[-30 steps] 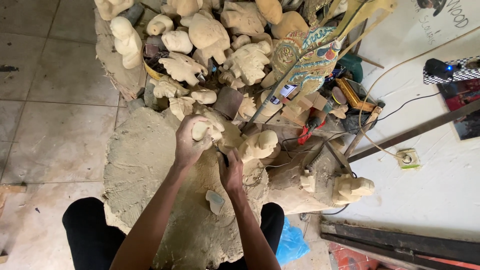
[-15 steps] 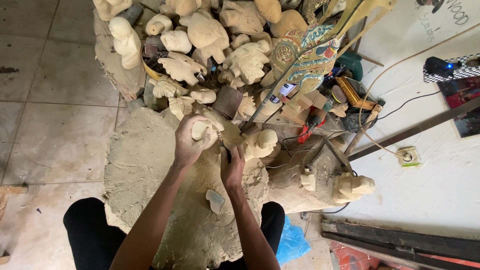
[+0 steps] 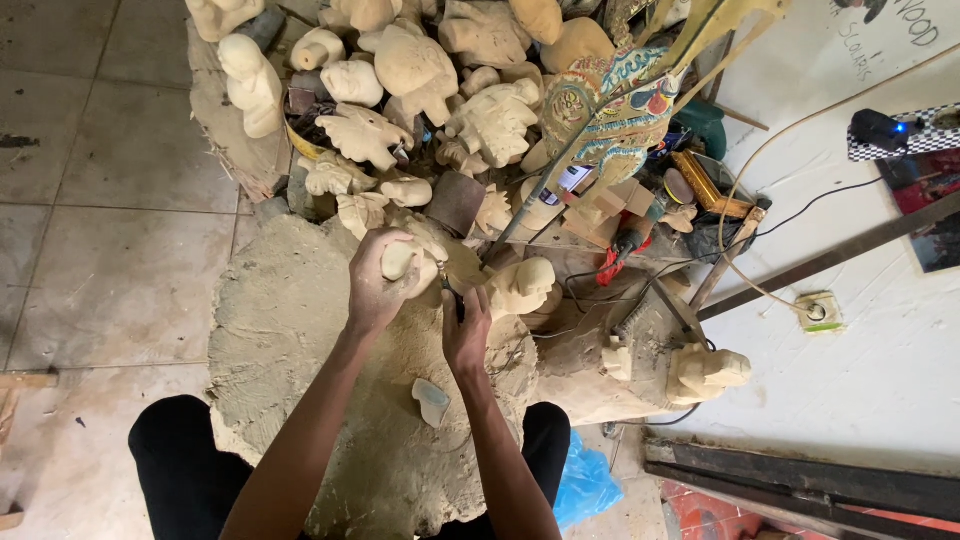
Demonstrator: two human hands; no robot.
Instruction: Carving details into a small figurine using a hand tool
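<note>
Left hand (image 3: 378, 285) grips pale carving (image 3: 400, 260); right hand (image 3: 466, 330) at its 4 o'clock, closed on small tool (image 3: 452, 295), over stump (image 3: 290, 330).

A: What packages, labels, signs or screens do you see?

B: You have one sign (image 3: 890, 25): a white board at the upper right corner, hand-lettered in dark paint, partly cut off by the frame edge.

A: Any packaging?

B: A crumpled blue plastic bag (image 3: 583, 485) lies on the floor beside your right knee. No screens are visible.
</note>
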